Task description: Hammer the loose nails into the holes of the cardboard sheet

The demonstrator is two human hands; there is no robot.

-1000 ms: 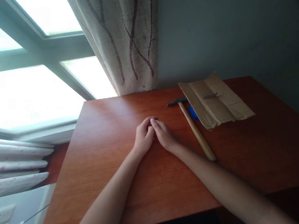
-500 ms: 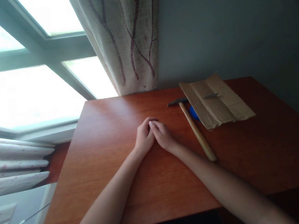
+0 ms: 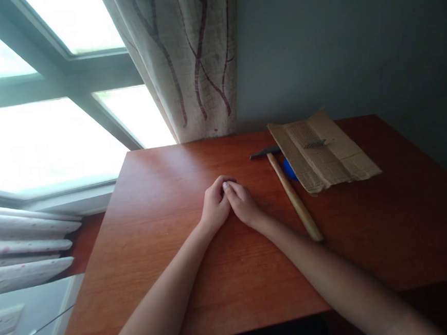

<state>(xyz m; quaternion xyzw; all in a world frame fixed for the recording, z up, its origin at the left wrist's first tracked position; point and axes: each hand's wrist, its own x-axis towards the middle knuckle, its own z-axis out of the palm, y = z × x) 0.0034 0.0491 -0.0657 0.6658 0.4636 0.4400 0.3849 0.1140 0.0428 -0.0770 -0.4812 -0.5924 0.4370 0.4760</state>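
My left hand [image 3: 216,201] and my right hand [image 3: 242,201] are clasped together on the wooden table [image 3: 156,245]. Their fingers fold closed against each other, thumbs side by side, and no object shows between them. Closest to my right hand lies a hammer [image 3: 293,198], its pale wooden handle slanting toward me. The dark metal head points left and runs partly under a piece of brown cardboard [image 3: 346,152]. On the cardboard rests a small grey ridged bundle [image 3: 314,144] whose kind I cannot make out. A blue object [image 3: 289,169] peeks out beneath the cardboard's left edge, mostly hidden.
A bright window [image 3: 44,145] fills the left side. A patterned curtain [image 3: 199,61] hangs behind the table's far edge, beside a grey wall [image 3: 333,45]. At lower left, a wall socket [image 3: 5,321] and cables [image 3: 42,326] sit beyond the table's left edge.
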